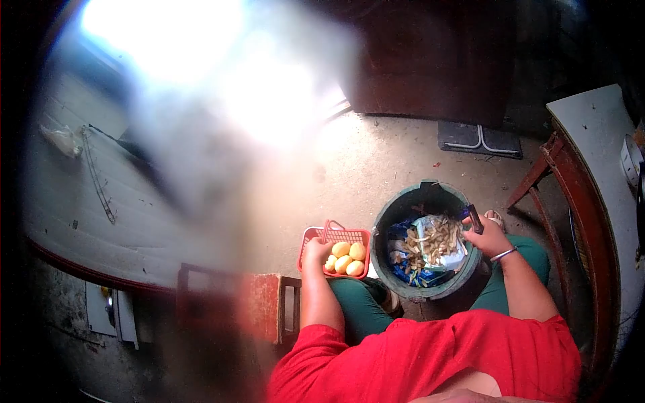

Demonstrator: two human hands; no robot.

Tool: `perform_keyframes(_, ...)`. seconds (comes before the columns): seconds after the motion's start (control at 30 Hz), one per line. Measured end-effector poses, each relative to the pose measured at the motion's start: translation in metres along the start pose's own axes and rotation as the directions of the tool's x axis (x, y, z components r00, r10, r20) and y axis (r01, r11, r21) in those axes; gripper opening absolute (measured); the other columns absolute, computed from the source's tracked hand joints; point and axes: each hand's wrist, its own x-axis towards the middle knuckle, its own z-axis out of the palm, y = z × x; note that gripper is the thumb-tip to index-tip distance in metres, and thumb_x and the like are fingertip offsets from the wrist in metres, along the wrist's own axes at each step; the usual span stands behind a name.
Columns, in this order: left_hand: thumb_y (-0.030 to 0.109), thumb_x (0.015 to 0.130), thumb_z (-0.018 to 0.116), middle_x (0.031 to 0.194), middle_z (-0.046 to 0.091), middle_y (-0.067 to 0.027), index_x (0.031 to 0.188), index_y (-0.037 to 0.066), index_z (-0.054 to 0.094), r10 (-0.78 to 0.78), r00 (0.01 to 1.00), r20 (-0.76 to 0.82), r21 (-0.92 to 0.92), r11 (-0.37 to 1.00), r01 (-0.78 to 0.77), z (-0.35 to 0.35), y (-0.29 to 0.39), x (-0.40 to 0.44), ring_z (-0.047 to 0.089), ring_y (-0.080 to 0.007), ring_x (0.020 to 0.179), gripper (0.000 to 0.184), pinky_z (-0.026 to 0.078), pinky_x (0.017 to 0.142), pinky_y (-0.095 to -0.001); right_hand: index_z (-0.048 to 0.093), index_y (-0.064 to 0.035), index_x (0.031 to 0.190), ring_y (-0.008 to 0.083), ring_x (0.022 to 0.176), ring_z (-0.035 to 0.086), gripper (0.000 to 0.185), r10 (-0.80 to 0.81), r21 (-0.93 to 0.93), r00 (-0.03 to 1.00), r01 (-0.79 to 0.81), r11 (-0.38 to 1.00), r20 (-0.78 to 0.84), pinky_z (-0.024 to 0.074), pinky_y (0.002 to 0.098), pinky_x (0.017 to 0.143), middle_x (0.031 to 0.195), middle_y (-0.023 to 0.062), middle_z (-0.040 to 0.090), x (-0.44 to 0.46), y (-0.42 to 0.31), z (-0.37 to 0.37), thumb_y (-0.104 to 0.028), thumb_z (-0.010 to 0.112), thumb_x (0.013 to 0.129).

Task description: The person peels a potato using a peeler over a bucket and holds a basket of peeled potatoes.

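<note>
My left hand (316,251) is closed at the left side of a red plastic basket (367,236), by its raised handle, and appears to grip it. Several peeled, yellow potatoes (341,249) lie in the basket. My right hand (490,239) is wrapped round a dark-handled tool (476,219), held at the right rim of a green bin (380,274); its working end cannot be made out. Inside the bin are brownish peelings (440,242) on top of white and blue plastic wrapping. The bin stands on the floor between my knees.
A wooden stool (263,307) stands to the left, below a large pale tabletop (144,235). On the right is a white-topped table (594,127) with reddish wooden legs. A dark folded stool (479,139) lies on the floor ahead. Glare blurs the upper left.
</note>
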Motion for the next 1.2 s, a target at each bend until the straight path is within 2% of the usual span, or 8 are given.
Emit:
perform_keyframes(0.4, 0.03, 0.071, 0.064, 0.079, 0.066, -0.016, 0.093, -0.001, 0.063, 0.015, 1.0, -0.01, -0.008, 1.0, -0.015, 0.001, -0.003, 0.002, 0.065, -0.0211, 0.066, 0.038, 0.05, 0.06, -0.0336, 0.058, -0.0031, 0.099, 0.0095, 0.069, 0.055, 0.028, -0.013, -0.008, 1.0, 0.013, 1.0, 0.0, 0.0454, 0.0248, 0.065, 0.076, 0.0011, 0.059, 0.0, 0.002, -0.001, -0.017, 0.067, 0.076)
perform_keyframes(0.47, 0.024, 0.077, 0.067, 0.059, 0.057, -0.0054, 0.09, 0.002, 0.06, 0.073, 0.997, -0.024, -0.004, 0.997, -0.073, 0.009, -0.019, 0.021, 0.053, -0.0145, 0.044, 0.026, 0.043, 0.039, -0.0283, 0.058, -0.003, 0.099, 0.0098, 0.069, 0.056, 0.028, -0.008, -0.022, 1.0, 0.008, 1.0, -0.006, 0.0457, 0.0251, 0.066, 0.076, 0.0016, 0.06, 0.0, 0.002, 0.0, -0.018, 0.067, 0.076)
perform_keyframes(0.67, 0.023, 0.077, 0.067, 0.061, 0.057, -0.0055, 0.09, 0.002, 0.06, 0.012, 1.0, -0.009, -0.061, 0.998, -0.013, 0.004, -0.009, 0.008, 0.053, -0.0147, 0.045, 0.025, 0.044, 0.04, -0.0284, 0.058, -0.0024, 0.099, 0.0104, 0.07, 0.057, 0.029, -0.002, -0.029, 1.0, 0.001, 1.0, -0.008, 0.0461, 0.0256, 0.067, 0.077, 0.0026, 0.06, -0.001, -0.001, 0.0, -0.018, 0.067, 0.076)
perform_keyframes(0.9, 0.022, 0.077, 0.068, 0.061, 0.057, -0.0054, 0.089, 0.003, 0.059, 0.04, 0.999, -0.021, -0.06, 0.997, -0.041, 0.006, -0.011, 0.009, 0.053, -0.0146, 0.045, 0.024, 0.044, 0.039, -0.0284, 0.057, -0.002, 0.099, 0.0095, 0.071, 0.055, 0.029, -0.007, -0.031, 1.0, 0.007, 1.0, 0.0, 0.0456, 0.0249, 0.067, 0.078, 0.0023, 0.06, -0.003, -0.005, -0.002, -0.018, 0.067, 0.076)
perform_keyframes(0.97, 0.027, 0.072, 0.061, 0.079, 0.066, -0.017, 0.094, -0.001, 0.063, 0.03, 0.999, -0.011, -0.009, 1.0, -0.03, 0.006, -0.013, 0.012, 0.065, -0.0217, 0.067, 0.036, 0.051, 0.059, -0.0337, 0.057, -0.0021, 0.099, 0.0094, 0.071, 0.055, 0.029, -0.009, -0.028, 1.0, 0.009, 1.0, 0.001, 0.0455, 0.0248, 0.067, 0.078, 0.0022, 0.06, -0.003, -0.006, -0.002, -0.017, 0.067, 0.076)
perform_keyframes(1.2, 0.028, 0.072, 0.063, 0.081, 0.066, -0.0179, 0.094, 0.0, 0.064, 0.002, 1.0, -0.006, -0.009, 1.0, -0.002, 0.001, -0.002, -0.001, 0.065, -0.0227, 0.071, 0.036, 0.051, 0.063, -0.0346, 0.057, -0.0022, 0.098, 0.0085, 0.07, 0.055, 0.028, -0.02, -0.04, 1.0, 0.02, 0.999, -0.004, 0.0452, 0.0242, 0.066, 0.077, 0.0012, 0.059, -0.003, -0.005, -0.002, -0.017, 0.067, 0.076)
